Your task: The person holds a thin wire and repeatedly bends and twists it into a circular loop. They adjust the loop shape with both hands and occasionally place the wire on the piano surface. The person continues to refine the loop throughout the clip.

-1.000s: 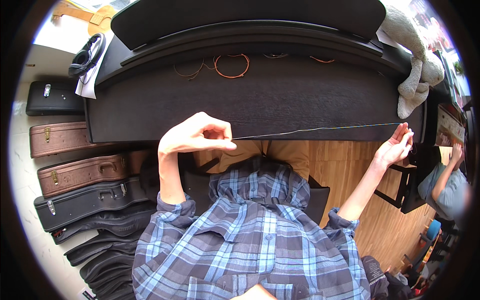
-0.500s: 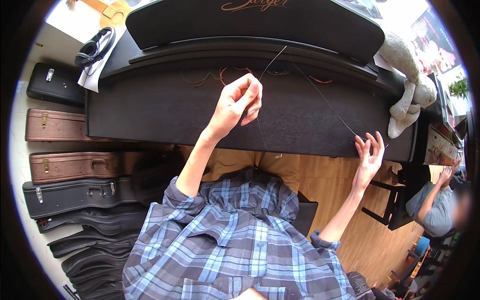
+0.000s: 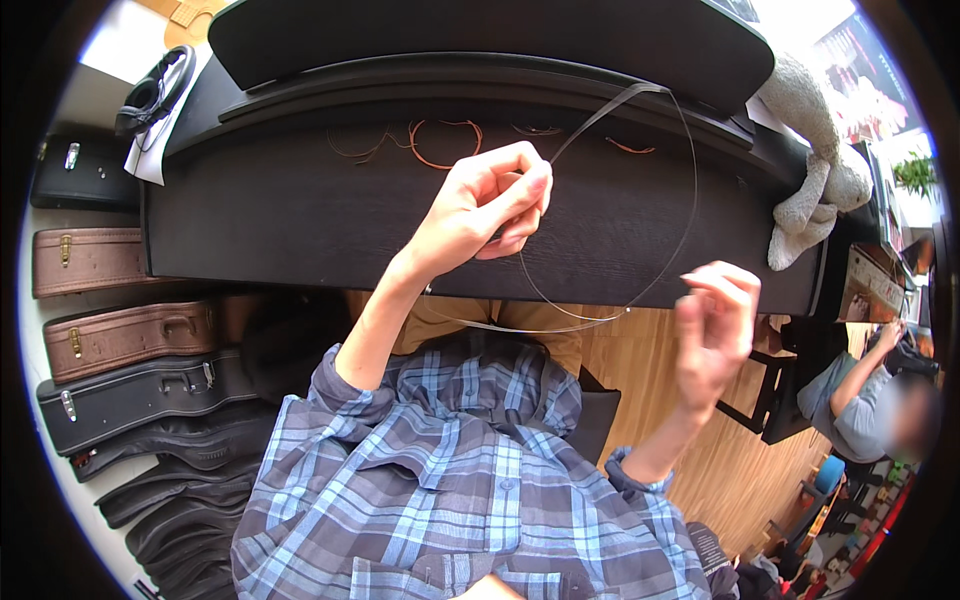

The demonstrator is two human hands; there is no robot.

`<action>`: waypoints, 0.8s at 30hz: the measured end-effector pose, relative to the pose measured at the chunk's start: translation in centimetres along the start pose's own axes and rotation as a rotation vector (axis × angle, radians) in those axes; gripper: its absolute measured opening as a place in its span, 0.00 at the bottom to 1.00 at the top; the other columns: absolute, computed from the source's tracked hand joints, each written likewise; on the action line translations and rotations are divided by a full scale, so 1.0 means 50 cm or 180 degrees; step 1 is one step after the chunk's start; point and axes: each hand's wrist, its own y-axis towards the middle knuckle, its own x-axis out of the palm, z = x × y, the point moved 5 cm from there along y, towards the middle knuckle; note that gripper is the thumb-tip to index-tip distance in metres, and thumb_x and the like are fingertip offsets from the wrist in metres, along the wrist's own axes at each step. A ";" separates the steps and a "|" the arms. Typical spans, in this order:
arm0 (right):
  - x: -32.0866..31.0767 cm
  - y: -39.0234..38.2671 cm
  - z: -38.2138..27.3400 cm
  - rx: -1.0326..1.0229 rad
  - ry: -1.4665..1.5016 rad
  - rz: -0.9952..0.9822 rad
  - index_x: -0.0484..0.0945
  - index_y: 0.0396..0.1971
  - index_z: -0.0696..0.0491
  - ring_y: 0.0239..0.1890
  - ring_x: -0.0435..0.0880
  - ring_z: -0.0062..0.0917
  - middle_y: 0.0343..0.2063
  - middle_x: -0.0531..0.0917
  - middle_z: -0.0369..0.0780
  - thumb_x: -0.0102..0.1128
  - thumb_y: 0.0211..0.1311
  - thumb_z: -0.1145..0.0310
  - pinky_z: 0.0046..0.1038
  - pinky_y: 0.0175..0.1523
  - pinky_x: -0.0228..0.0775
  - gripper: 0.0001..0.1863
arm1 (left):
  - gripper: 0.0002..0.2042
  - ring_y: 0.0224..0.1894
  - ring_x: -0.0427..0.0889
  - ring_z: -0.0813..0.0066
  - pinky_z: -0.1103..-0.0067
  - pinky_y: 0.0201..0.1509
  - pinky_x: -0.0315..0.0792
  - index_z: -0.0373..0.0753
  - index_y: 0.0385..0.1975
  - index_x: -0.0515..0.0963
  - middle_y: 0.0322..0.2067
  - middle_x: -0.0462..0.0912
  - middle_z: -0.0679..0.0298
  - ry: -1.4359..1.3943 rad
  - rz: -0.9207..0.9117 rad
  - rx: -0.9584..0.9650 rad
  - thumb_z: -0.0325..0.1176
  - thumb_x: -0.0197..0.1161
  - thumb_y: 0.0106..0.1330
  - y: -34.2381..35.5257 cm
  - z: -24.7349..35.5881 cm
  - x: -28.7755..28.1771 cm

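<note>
My left hand (image 3: pixel 490 205) is closed in a pinch above the black piano lid (image 3: pixel 350 235). It grips a thin, silvery guitar string (image 3: pixel 690 200), which bows out in a wide loop over the lid and past its front edge toward my lap. To the right, my right hand (image 3: pixel 715 325) is apart from the string, smeared a little by motion, its thumb and fingers spread with nothing visible between them. Along the back of the lid lie a copper-coloured string coil (image 3: pixel 445 123), a dark string coil (image 3: pixel 355 155) and a short copper string piece (image 3: pixel 630 146).
The black music stand (image 3: pixel 480 40) rises behind the lid. Headphones (image 3: pixel 155 95) lie at the far left, and a grey plush toy (image 3: pixel 805 195) drapes over the right end. Several instrument cases (image 3: pixel 120 335) line the left. Another person (image 3: pixel 850 400) sits at the far right.
The string was stretched between both hands; my right hand has let it go and it has sprung into a loop. My left hand has shifted slightly right.
</note>
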 end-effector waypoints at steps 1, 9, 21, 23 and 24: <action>0.043 0.016 -0.028 -0.0259 -0.0094 -0.0386 0.79 0.45 0.52 0.24 0.73 0.17 0.41 0.79 0.38 0.66 0.58 0.77 0.19 0.33 0.69 0.14 | 0.11 0.12 0.60 0.92 0.90 0.13 0.53 0.38 0.29 0.70 0.14 0.68 0.72 0.0192 0.0025 -0.0092 0.33 0.51 0.76 0.004 0.000 0.004; 0.229 0.059 -0.037 0.0871 0.0952 -0.2366 0.82 0.39 0.58 0.23 0.80 0.16 0.28 0.83 0.37 0.67 0.58 0.75 0.21 0.32 0.72 0.09 | 0.12 0.11 0.62 0.92 0.88 0.14 0.52 0.38 0.29 0.73 0.13 0.69 0.73 0.0689 0.0000 -0.0141 0.37 0.54 0.75 0.038 0.034 0.013; 0.180 0.078 0.033 0.1236 0.2861 -0.0463 0.69 0.29 0.56 0.23 0.86 0.26 0.28 0.86 0.49 0.57 0.68 0.77 0.22 0.28 0.78 0.08 | 0.14 0.33 0.78 0.83 0.84 0.36 0.73 0.38 0.43 0.78 0.38 0.80 0.68 0.1437 -0.0570 -0.0029 0.29 0.70 0.57 0.009 -0.037 0.004; 0.190 0.086 0.048 0.1080 0.3017 -0.0204 0.69 0.29 0.55 0.25 0.87 0.27 0.29 0.86 0.50 0.57 0.68 0.76 0.22 0.28 0.78 0.08 | 0.11 0.30 0.80 0.83 0.84 0.33 0.74 0.37 0.39 0.79 0.33 0.83 0.67 0.1480 -0.0442 -0.0061 0.30 0.71 0.58 0.011 -0.057 0.001; 0.197 0.083 0.055 0.1226 0.2878 -0.0278 0.68 0.30 0.52 0.28 0.86 0.23 0.29 0.85 0.46 0.55 0.72 0.70 0.18 0.31 0.74 0.08 | 0.11 0.29 0.80 0.83 0.84 0.31 0.73 0.37 0.38 0.80 0.33 0.84 0.67 0.1466 -0.0343 -0.0081 0.31 0.71 0.59 0.014 -0.063 -0.001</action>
